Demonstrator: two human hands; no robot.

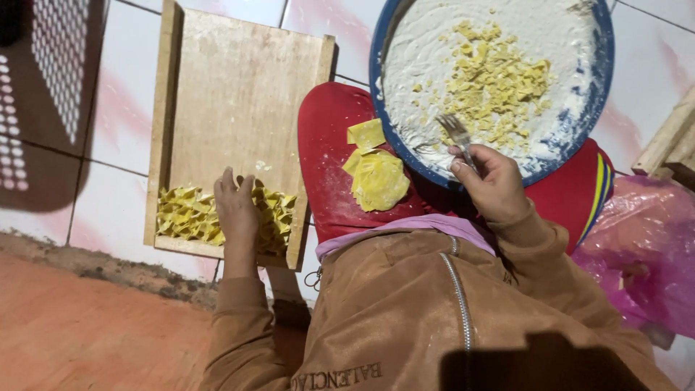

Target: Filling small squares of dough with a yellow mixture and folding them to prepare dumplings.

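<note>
My left hand (235,206) rests flat on the row of folded yellow dumplings (184,216) at the near end of a wooden tray (232,94) on the tiled floor. My right hand (494,181) grips a metal fork (456,132) whose tines reach into a blue-rimmed bowl (604,80) on my lap. The bowl holds white flour and a heap of small yellow dough pieces (492,80). Two yellow dough wrappers (376,170) lie on my red trouser leg (326,159), between the two hands.
A pink plastic bag (644,253) lies at my right. Wooden slats (670,137) show at the right edge. A dark perforated object (43,80) stands at the far left. Reddish floor (87,326) meets the white tiles (119,130) below the tray.
</note>
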